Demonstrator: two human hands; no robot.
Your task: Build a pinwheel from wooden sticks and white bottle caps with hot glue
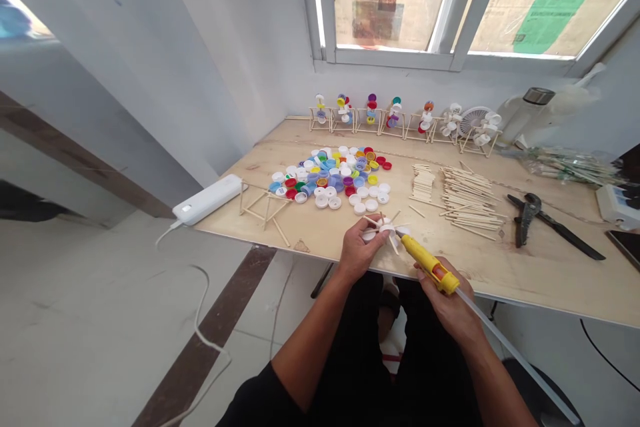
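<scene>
My left hand (361, 245) is closed on a small wheel of white bottle caps and thin wooden sticks (384, 228), held just above the near edge of the plywood table (525, 267). My right hand (447, 303) grips a yellow glue gun (429, 265) with a clear glue stick trailing back from it. The gun's tip touches the cap wheel from the right.
A pile of coloured and white bottle caps (334, 177) lies ahead, wooden sticks (467, 203) to its right, black pliers (530, 213) farther right. A stick frame (265, 208) and a white power strip (207, 199) lie left. Finished cap-and-stick models (395, 117) line the back under the window.
</scene>
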